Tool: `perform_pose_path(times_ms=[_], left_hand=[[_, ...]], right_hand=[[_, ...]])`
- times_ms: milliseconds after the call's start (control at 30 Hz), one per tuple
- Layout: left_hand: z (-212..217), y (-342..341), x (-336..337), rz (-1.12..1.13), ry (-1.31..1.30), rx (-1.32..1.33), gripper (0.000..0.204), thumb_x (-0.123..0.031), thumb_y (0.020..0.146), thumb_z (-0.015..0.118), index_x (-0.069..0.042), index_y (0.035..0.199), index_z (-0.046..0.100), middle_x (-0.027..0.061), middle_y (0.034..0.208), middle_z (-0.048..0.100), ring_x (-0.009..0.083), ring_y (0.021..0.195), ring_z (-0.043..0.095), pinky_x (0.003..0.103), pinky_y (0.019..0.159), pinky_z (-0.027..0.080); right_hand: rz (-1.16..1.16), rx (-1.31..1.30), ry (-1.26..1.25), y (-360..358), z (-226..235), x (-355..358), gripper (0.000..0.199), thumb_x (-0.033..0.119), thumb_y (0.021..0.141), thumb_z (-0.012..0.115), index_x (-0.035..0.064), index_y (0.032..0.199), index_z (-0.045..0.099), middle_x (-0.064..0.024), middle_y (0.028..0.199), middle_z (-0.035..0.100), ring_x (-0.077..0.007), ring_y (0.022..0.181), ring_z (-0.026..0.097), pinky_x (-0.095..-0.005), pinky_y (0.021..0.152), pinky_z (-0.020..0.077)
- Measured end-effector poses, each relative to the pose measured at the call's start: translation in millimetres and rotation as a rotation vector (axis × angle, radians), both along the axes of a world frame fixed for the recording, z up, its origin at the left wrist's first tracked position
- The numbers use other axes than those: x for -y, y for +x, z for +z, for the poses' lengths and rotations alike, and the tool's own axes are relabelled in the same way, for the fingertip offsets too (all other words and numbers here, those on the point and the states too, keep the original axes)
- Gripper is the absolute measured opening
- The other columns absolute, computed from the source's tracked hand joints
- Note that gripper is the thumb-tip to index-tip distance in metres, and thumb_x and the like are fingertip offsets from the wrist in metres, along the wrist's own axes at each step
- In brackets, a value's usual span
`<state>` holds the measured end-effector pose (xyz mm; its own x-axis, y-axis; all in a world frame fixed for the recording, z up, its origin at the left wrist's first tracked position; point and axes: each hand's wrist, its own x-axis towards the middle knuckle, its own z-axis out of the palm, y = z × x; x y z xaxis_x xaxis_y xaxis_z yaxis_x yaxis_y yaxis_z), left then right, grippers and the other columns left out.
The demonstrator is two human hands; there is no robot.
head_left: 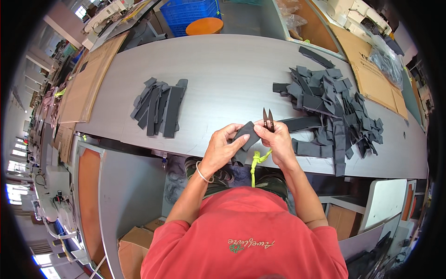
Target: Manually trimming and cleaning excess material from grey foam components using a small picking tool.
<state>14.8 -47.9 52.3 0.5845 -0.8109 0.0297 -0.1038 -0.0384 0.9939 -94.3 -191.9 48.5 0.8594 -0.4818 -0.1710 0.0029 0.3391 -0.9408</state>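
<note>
Near the front edge of the table, my left hand [222, 148] is closed on a dark grey fabric strip [248, 134], thumb on top. My right hand [278, 142] holds dark thread snips [268, 121], blades pointing away from me and slightly apart. Its thumb also touches the strip's right edge. A knotted yellow-green cord [254, 166] hangs below the right hand. On the right lies a large loose heap of similar dark grey strips [325, 100]. A smaller, neater pile of strips [160, 108] rests to the left.
The grey table [223, 65] curves across the view, with flattened cardboard [95, 79] at its left and more cardboard [371, 69] at its right. Beyond the far edge are a blue crate [188, 16] and an orange stool [204, 26]. Sewing machines [360, 14] stand farther off.
</note>
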Motion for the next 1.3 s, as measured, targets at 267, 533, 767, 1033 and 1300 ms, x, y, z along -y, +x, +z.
perform_pose_path(times_ms=[267,533,767,1033,1300], left_hand=[[-7,5,-3,0.099,0.047,-0.207,0.021,-0.014,0.090,0.062,0.006,0.096,0.066,0.0037,0.076,0.066,0.0046,0.066,0.057,0.019,0.057,0.044],[-3,6,-2,0.111,0.076,-0.173,0.020,-0.012,0.089,0.063,0.007,0.095,0.066,0.0046,0.075,0.067,0.0046,0.064,0.057,0.019,0.056,0.044],[-7,5,-3,0.140,0.076,-0.217,0.018,-0.011,0.088,0.063,0.006,0.092,0.066,0.0042,0.075,0.066,0.0048,0.064,0.057,0.019,0.056,0.044],[-8,8,-5,0.254,-0.045,-0.319,0.017,-0.012,0.088,0.063,0.004,0.084,0.067,-0.0014,0.066,0.062,0.0013,0.056,0.048,0.019,0.049,0.035],[-2,8,-5,0.247,-0.054,-0.376,0.018,-0.012,0.089,0.062,0.005,0.087,0.067,0.0009,0.070,0.064,0.0023,0.060,0.052,0.019,0.053,0.039]], right_hand=[[-0.157,0.096,-1.121,-2,24,4,0.025,0.017,0.080,0.070,0.0127,0.104,0.067,-0.0005,0.076,0.061,-0.0151,0.068,0.053,-0.0302,0.061,0.0378],[-0.117,0.053,-1.506,-5,28,4,0.021,0.011,0.077,0.067,0.0171,0.097,0.070,0.0018,0.075,0.061,-0.0191,0.065,0.050,-0.0332,0.062,0.0329],[-0.171,0.016,-1.524,-3,19,-1,0.017,0.010,0.077,0.067,0.0156,0.093,0.070,0.0014,0.073,0.060,-0.0195,0.066,0.050,-0.0330,0.061,0.0334],[-0.274,0.053,-1.500,-10,25,0,0.019,0.012,0.077,0.067,0.0190,0.094,0.070,0.0036,0.071,0.059,-0.0183,0.063,0.047,-0.0322,0.060,0.0323],[-0.209,0.031,-1.521,-11,25,-2,0.023,0.004,0.074,0.067,0.0154,0.094,0.070,0.0021,0.075,0.063,-0.0182,0.066,0.049,-0.0317,0.063,0.0331]])
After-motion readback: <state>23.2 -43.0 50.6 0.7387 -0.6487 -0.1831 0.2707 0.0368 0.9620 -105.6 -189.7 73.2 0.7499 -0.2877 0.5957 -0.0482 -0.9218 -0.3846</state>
